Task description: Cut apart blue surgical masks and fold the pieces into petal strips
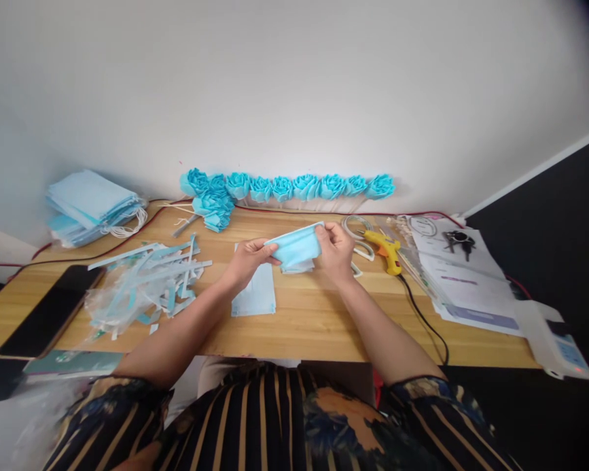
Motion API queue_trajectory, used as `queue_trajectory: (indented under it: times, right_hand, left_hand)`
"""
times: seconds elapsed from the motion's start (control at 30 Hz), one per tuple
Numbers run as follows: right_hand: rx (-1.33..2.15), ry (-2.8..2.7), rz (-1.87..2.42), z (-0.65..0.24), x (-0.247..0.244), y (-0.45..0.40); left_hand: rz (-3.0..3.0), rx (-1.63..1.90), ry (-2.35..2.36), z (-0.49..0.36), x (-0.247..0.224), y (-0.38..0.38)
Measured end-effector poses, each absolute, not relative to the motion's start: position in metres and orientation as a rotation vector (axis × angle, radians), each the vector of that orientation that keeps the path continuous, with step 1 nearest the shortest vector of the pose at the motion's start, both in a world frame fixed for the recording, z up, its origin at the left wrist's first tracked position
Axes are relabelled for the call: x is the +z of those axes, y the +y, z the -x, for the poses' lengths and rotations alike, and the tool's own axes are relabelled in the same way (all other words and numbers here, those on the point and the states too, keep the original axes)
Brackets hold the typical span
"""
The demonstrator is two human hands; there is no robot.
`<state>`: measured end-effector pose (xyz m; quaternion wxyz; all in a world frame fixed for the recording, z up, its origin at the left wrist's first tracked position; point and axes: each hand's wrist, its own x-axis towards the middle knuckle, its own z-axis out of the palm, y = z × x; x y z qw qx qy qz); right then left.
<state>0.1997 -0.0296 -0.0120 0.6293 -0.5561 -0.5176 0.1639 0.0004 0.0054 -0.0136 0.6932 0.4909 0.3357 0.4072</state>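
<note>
Above the middle of the wooden table [319,320], a blue face mask [297,247] is stretched between my two hands. My left hand [250,260] pinches its left end between thumb and fingers. At the opposite end, my right hand [338,248] grips the upper right corner, thumb in front. No ear loops show on this mask. Beneath my left hand lies a flat pale blue mask sheet [255,294], partly covered by the hand. Another folded pale piece [298,267] shows just under the held mask.
Blue fabric flowers [307,186] line the wall. Left are a mask stack [95,199], cut strips [147,281] and a phone [52,311]. Right are a yellow glue gun [387,252] with its cord, scissors [363,250], papers [451,261], keys [460,242] and a white power box [554,340].
</note>
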Motion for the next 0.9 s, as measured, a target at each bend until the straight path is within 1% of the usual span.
queue_trajectory:
  times: [0.4,0.5,0.67,0.9]
  right_hand:
    - [0.4,-1.189,1.256,-0.2009,-0.0125,-0.0291]
    - [0.339,-1.223,1.285,-0.2002,-0.0098,-0.0312]
    - [0.134,-1.268,1.328,-0.1971,-0.0062,-0.0345]
    - [0.141,-1.193,1.332,-0.1962,-0.0135,-0.0302]
  left_hand:
    - [-1.136,0.868,0.716,0.0013,-0.0157,0.0085]
    - [-1.156,0.892,0.732,0.0017,-0.0161,0.0098]
    - [-1.212,0.942,0.741,0.0009,-0.0145,0.0114]
    - [-1.21,0.902,0.722,-0.0006,-0.0089,0.0099]
